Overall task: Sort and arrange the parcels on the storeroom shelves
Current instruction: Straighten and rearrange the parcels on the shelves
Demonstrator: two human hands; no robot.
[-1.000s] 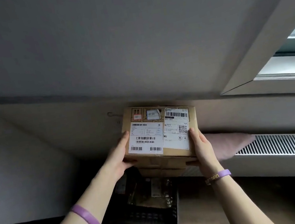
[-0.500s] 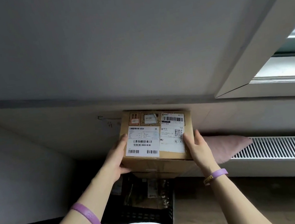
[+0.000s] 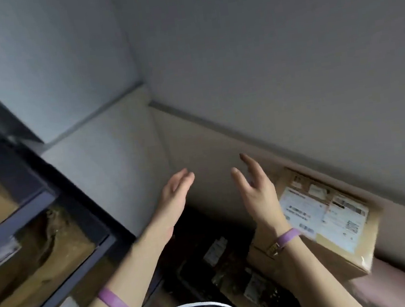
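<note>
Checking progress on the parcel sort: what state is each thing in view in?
left hand: open, holding nothing.
right hand: open, holding nothing.
labelled box: labels up, resting on a plain box, gripped by neither hand.
black crate: open-topped, holding packets.
shelves: stocked with brown parcels.

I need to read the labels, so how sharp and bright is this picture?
Head view: dim, flat grey light, no glare; motion blur smears the box labels past reading and softens the shelf on the left; the left hand and right hand are somewhat clearer.
</note>
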